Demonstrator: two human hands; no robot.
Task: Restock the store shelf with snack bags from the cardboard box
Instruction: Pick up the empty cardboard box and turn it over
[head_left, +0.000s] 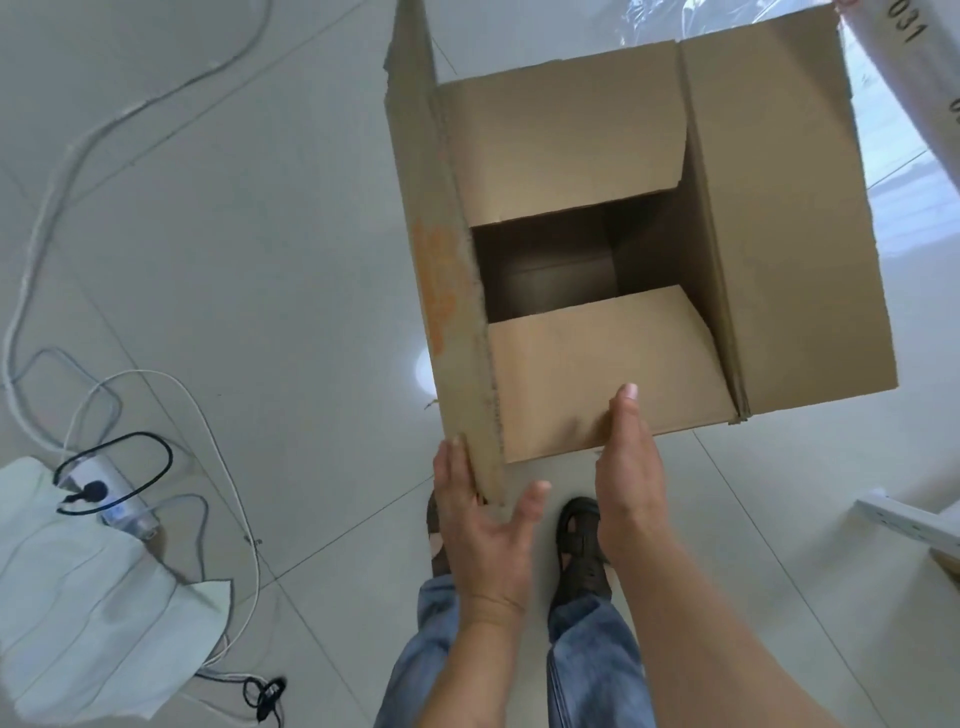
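Observation:
A brown cardboard box stands on the tiled floor in front of me, its top flaps partly folded inward. The dark gap between the flaps shows only bare cardboard inside; no snack bags are visible. My left hand is open, its fingers lying straight along the near corner of the upright left flap, thumb spread apart. My right hand is open too, straight fingers resting on the near inner flap. The store shelf shows only as a white post at the top right.
A power strip with plugged cables and a grey cord lies on a white cloth at the left. A white shelf post stands at the top right, a white metal rail at the right. My feet in dark sandals stand below the box.

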